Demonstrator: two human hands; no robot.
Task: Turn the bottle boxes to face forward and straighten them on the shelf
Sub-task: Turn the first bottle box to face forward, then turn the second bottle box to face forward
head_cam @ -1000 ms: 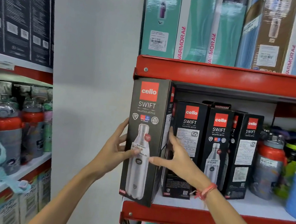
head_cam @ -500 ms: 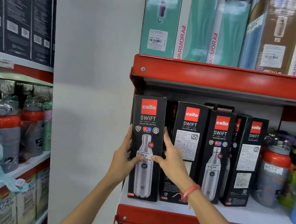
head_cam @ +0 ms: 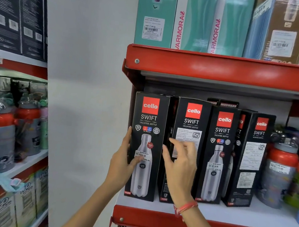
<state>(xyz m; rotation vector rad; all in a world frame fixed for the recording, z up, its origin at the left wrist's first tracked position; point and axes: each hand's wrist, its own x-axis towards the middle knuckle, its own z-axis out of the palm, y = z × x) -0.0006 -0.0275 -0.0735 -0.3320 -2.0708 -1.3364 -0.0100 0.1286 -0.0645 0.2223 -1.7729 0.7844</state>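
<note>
Several black Cello Swift bottle boxes stand in a row on the red-edged shelf (head_cam: pixel 244 215). The leftmost box (head_cam: pixel 149 127) stands upright with its bottle picture to the front. My left hand (head_cam: pixel 124 161) holds its left edge, thumb across the front near the price label. My right hand (head_cam: pixel 180 161) hovers with spread fingers in front of the second box (head_cam: pixel 190 119), which shows a text panel; it grips nothing. The third box (head_cam: pixel 218 153) shows its picture front. The fourth box (head_cam: pixel 253 156) is angled and shows a text side.
Red-capped grey bottles (head_cam: pixel 281 168) stand right of the boxes. Teal and brown boxes (head_cam: pixel 204 25) fill the shelf above. A white pillar (head_cam: pixel 86 91) stands to the left, with more bottles (head_cam: pixel 0 134) on the left rack beyond it.
The leftmost box went from being held out in front of the shelf to standing on it. My right hand has let go of it and moved over to the second box.
</note>
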